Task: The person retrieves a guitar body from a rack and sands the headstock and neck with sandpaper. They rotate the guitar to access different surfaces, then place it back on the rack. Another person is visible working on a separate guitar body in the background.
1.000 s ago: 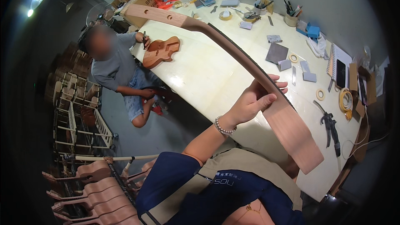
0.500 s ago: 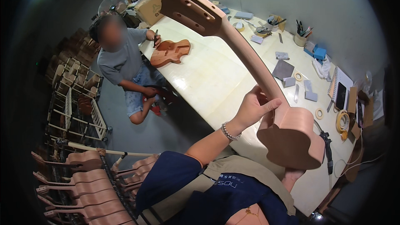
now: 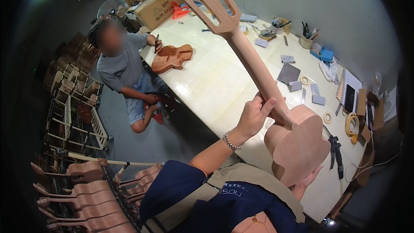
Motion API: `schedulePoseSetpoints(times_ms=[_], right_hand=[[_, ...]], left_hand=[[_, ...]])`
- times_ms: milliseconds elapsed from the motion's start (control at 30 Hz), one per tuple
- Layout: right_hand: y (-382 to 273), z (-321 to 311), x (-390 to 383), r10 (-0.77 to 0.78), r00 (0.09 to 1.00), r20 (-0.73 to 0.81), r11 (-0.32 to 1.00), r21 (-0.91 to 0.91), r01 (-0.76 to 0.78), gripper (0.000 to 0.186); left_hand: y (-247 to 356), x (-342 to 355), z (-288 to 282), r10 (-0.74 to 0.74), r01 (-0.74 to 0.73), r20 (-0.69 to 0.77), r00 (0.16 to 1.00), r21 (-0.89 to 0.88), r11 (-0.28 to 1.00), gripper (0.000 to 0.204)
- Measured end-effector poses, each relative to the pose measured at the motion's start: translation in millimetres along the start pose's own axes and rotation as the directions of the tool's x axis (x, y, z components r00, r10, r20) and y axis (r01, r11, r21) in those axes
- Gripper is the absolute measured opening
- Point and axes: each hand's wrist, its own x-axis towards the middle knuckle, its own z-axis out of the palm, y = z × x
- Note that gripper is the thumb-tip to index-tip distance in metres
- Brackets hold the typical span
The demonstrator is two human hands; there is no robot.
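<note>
An unfinished, bare-wood ukulele (image 3: 297,149) is held up over the white table, tilted, its slotted headstock toward the top and its body near me. My left hand (image 3: 257,115) is closed round the neck close to where it joins the body, the thumb lying across the wood. At the lower end of the body, my right hand (image 3: 308,178) supports it from beneath; the body hides part of those fingers. The back of the body faces up, pale and smooth.
A seated person (image 3: 125,56) at the table's left edge touches a brown guitar body (image 3: 172,58). Across the white table (image 3: 202,88) lie sanding blocks (image 3: 318,99), tape rolls (image 3: 352,124) and a pen cup (image 3: 306,42). A rack of ukulele bodies (image 3: 92,194) stands at lower left.
The ukulele has turned about its length, so the headstock's open slots and more of the back now show. My right hand shows more beside the body.
</note>
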Motion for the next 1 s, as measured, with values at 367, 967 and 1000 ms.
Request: schedulePoseSetpoints(times_ms=[367,967,1000], right_hand=[[2,-6,1,0.031,0.956,0.293,0.999,-0.027,-0.024,0.060],[44,-18,-24,0.403,0.915,0.019,0.812,-0.470,-0.348,0.063],[46,-17,-25,0.415,0.909,0.018,0.810,-0.463,-0.360,0.064]], left_hand=[[-9,4,5,0.096,-0.096,-0.006,0.995,0.013,0.995,0.068],[-6,23,-10,0.073,-0.068,-0.012,0.997,-0.533,0.843,0.060],[-6,22,-10,0.074,-0.063,-0.002,0.997,-0.537,0.841,0.060]])
